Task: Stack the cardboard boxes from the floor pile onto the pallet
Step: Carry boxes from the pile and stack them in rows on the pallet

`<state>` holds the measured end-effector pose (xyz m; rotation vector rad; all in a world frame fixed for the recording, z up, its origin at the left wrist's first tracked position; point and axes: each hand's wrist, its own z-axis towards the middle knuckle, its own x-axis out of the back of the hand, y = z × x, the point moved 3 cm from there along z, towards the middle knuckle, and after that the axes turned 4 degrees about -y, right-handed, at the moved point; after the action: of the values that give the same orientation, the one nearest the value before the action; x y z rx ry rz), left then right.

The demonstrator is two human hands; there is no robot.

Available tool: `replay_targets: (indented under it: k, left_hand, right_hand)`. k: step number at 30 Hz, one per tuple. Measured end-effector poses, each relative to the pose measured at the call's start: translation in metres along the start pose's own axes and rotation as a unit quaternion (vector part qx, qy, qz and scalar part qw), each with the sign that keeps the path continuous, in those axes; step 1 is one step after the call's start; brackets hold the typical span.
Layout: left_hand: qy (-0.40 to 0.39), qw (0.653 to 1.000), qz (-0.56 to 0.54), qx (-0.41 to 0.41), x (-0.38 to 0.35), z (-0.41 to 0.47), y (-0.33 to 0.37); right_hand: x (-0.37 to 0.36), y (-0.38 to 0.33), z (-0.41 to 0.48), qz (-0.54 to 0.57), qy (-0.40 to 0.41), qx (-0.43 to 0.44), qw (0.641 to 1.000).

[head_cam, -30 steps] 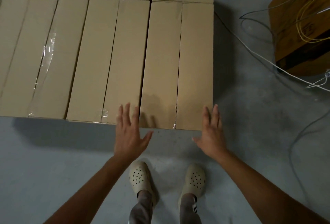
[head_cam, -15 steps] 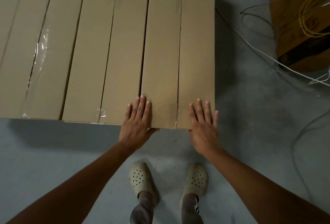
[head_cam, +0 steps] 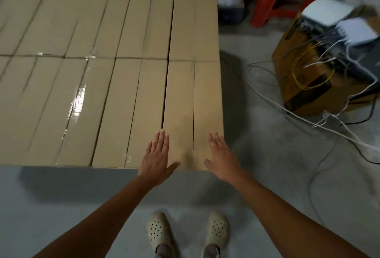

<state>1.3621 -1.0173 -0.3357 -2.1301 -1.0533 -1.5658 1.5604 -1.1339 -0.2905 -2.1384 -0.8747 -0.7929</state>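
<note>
The cardboard boxes (head_cam: 115, 93) lay flat in two rows, side by side with thin gaps between them. They filled the left and middle of the scene. The last box (head_cam: 193, 97) in the near row made the right edge of the stack. The left hand (head_cam: 157, 159) lay over that box's near left edge. Its grip was wide, with straight fingers and the thumb by the near edge. The right hand (head_cam: 221, 158) was at the near right corner, and its grip was wide too. I could not tell if the hands pressed on the box or were just above it. Bare floor (head_cam: 267, 154) lay open near and right of the stack. Farther right, wires (head_cam: 287, 110) ran across the floor to a brown box (head_cam: 304, 89).
</note>
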Motion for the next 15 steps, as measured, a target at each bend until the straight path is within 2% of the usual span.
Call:
replay_targets:
  k: [8, 15]
  left_hand:
    - [0.144, 0.983, -0.117, -0.004, 0.198, -0.092, 0.054]
    - [0.265, 0.934, -0.238, -0.015, 0.307, -0.226, 0.095]
  right_hand:
    - [0.128, -0.084, -0.142, 0.167, 0.132, 0.009, 0.977]
    - [0.194, -0.123, -0.291, 0.276, 0.265, 0.082, 0.920]
